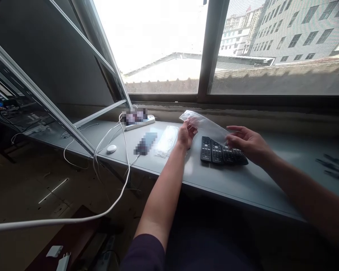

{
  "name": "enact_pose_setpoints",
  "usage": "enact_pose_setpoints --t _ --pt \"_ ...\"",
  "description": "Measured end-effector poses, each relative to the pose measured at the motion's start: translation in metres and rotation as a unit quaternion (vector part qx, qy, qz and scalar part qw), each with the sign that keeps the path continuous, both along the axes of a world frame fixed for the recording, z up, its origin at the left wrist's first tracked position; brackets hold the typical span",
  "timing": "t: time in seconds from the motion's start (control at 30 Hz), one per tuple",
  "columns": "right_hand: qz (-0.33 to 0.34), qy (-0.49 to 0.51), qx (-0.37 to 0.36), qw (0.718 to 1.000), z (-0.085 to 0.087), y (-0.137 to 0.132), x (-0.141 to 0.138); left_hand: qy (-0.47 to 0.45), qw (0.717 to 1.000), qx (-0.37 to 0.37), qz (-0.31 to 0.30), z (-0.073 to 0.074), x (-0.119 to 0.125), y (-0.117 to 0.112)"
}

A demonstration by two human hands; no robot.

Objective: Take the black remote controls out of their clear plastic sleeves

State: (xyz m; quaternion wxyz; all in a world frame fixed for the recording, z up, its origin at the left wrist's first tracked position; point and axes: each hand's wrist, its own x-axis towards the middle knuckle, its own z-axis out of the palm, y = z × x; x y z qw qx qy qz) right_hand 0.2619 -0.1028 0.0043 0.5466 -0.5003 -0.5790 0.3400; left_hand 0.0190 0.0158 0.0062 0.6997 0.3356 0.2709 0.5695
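Note:
A clear plastic bag (211,126) is stretched between my two hands above the table. Its left end is in the closed fingers of my left hand (187,134). At the other end, my right hand (250,143) pinches the bag between thumb and fingers. Just below the bag, several black remote controls (217,152) lie side by side on the grey table (194,169). A stack of clear plastic bags (168,139) rests to the left of my left wrist. Whether anything is inside the held bag I cannot make out; it looks flat.
A phone-like device (146,143), blurred out, lies left of the stack with a cable. Behind it stands a white power strip (141,123). A white round case (111,149) sits near the table edge. White cables (125,150) hang over the front. Dark objects (335,165) lie at far right.

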Motion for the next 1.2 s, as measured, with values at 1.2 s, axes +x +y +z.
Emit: enact_pose_setpoints --t 1.2 --pt "-0.045 -0.307 0.272 0.911 -0.001 -0.013 -0.021 0.071 0.995 0.042 -0.053 -0.018 0.027 -0.02"
